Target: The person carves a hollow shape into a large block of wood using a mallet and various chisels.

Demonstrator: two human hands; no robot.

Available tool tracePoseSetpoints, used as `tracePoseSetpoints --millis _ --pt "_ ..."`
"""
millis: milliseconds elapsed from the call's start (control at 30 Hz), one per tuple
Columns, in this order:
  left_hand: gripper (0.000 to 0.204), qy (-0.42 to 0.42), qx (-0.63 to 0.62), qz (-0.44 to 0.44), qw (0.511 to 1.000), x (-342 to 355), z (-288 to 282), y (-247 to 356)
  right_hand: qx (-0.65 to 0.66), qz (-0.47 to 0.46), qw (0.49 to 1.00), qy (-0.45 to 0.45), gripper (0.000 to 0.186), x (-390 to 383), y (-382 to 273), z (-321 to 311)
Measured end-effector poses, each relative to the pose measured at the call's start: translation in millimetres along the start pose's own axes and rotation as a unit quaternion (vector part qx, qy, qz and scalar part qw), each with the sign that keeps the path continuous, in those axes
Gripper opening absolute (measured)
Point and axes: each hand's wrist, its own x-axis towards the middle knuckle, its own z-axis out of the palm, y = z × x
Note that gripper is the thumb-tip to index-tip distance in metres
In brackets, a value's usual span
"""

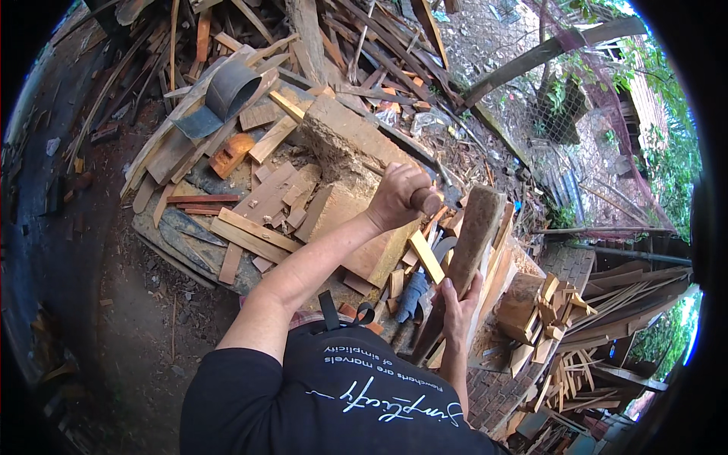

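My left hand (398, 196) is closed around the round wooden handle of a chisel (426, 201). Its thin metal shaft points left into the rough, chipped notch of a large wooden block (353, 125). My right hand (459, 307) grips a thick, worn wooden mallet (478, 224), its broad end raised to the right of the chisel handle and apart from it. Wood chips fill the block's notch. The chisel's tip is hard to make out among them.
Offcuts (258, 235) and a curved dark sheet (227, 95) lie left of the block. A blue cloth roll (412, 296) rests near the mallet. Stacked wood pieces (550, 315) stand at right. Scrap timber (371, 53) and a wire fence (561, 114) are behind.
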Motion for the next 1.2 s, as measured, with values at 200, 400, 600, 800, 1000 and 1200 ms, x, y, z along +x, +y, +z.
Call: tracePoseSetpoints --millis 200,400,600,800,1000,1200 --pt "0.022 0.013 -0.017 -0.04 0.999 -4 1 -9 -0.049 -0.022 0.998 0.013 0.052 -6 -31 4" --pt "0.022 0.002 -0.017 -0.038 0.999 0 1 -3 0.024 -0.295 0.954 0.051 0.033 4 -37 1" --pt "0.021 -0.023 -0.007 -0.069 0.997 3 8 -16 -0.184 -0.057 0.981 -0.039 0.047 20 -22 -4" --pt "0.019 -0.043 -0.008 -0.074 0.996 10 10 -11 0.044 -0.238 0.97 0.035 0.026 7 -43 -9" --pt "0.016 -0.034 -0.001 -0.098 0.995 10 22 -21 -0.196 -0.079 0.976 -0.052 0.048 30 -36 -7" --pt "0.014 -0.048 -0.008 -0.134 0.99 26 24 -15 0.024 -0.229 0.973 0.021 0.041 31 -47 -23"
